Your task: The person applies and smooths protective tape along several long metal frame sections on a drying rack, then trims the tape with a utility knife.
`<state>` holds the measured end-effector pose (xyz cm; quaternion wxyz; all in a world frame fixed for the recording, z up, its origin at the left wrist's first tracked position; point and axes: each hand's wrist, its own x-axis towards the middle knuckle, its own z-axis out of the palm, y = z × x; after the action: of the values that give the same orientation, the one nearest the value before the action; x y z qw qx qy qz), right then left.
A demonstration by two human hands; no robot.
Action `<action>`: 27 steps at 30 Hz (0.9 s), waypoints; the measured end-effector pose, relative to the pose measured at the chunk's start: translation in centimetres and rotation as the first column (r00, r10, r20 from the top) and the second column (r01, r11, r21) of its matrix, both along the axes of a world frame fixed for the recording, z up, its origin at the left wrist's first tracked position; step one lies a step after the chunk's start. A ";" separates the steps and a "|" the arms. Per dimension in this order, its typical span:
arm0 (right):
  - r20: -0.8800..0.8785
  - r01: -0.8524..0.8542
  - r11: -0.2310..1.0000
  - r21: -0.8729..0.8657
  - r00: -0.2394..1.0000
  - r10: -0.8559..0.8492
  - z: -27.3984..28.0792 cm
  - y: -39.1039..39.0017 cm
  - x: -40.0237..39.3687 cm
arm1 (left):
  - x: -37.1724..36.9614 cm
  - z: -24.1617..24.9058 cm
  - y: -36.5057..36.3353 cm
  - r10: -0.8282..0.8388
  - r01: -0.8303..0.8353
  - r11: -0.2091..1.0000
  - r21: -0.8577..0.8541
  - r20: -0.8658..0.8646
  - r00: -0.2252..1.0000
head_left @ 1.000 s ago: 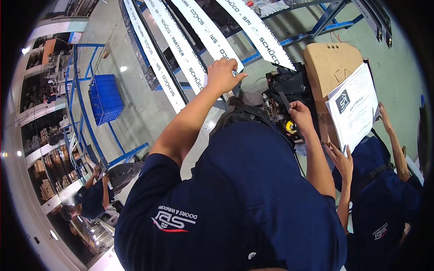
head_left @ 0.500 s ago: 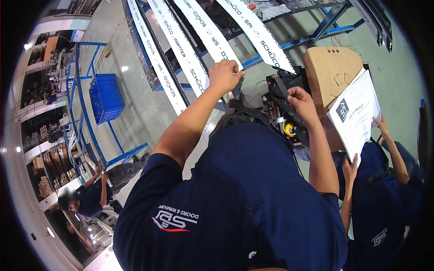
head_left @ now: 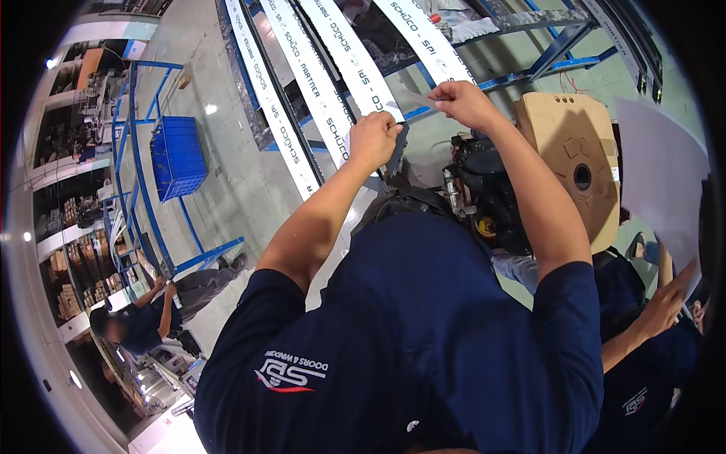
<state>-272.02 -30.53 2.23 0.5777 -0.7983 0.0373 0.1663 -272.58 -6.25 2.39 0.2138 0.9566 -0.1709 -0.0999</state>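
My left hand (head_left: 373,141) has its fingers curled over the near end of a long profile (head_left: 355,69) covered in white printed film. Its fingertips are close together at the profile's dark cut end; any small thing pinched there is hidden. My right hand (head_left: 463,104) is closed, thumb against fingers, on one end of a thin pale strip (head_left: 417,97). The strip's free end points left, just above the profile's end. A second film-covered profile (head_left: 427,41) passes behind the right hand. Two more wrapped profiles (head_left: 306,76) lie parallel on the left.
A blue metal frame (head_left: 560,53) supports the profiles. Right of me stand a cardboard reel (head_left: 541,136) and a black bag (head_left: 488,181). A co-worker's hand (head_left: 665,306) holds paper sheets (head_left: 662,174). Left are a blue crate (head_left: 178,159), a blue rack (head_left: 140,197) and another person (head_left: 144,321).
My right hand has moved up and left with the strip, from above the bag to beside the profile's end. My left hand stays at the profile's end. The co-worker's papers have shifted right.
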 end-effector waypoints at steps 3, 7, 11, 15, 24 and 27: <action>-0.005 -0.102 0.992 -0.080 0.995 0.102 -0.5 1.5 2.1 | 0.0 -0.2 0.2 0.031 -0.033 0.995 -0.089 -0.020 0.999; -0.180 -0.167 0.976 -0.141 0.974 0.141 -0.1 2.4 4.0 | -0.3 0.5 0.2 0.059 -0.063 0.989 -0.136 -0.031 0.998; -0.240 -0.237 0.954 -0.185 0.952 0.190 -0.1 3.4 4.5 | -0.8 1.0 -0.2 -0.023 0.036 0.994 -0.102 0.130 0.991; -0.269 -0.334 0.933 -0.132 0.918 0.291 -0.7 4.5 4.9 | -0.7 1.0 -0.1 -0.049 0.068 0.993 -0.093 0.192 0.980; -0.024 -0.284 0.930 -0.233 0.958 0.287 -1.7 5.2 3.6 | -0.5 2.3 -0.6 -0.061 0.049 0.997 0.059 0.212 0.975; -0.001 -0.274 0.923 -0.270 0.959 0.284 -1.4 5.4 3.4 | 0.0 2.1 -0.5 -0.028 0.022 0.998 0.054 0.111 0.993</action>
<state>-268.58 -25.14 0.81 0.4356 -0.8691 -0.0658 0.2249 -272.57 -6.75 4.51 0.1774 0.9638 -0.1918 -0.0532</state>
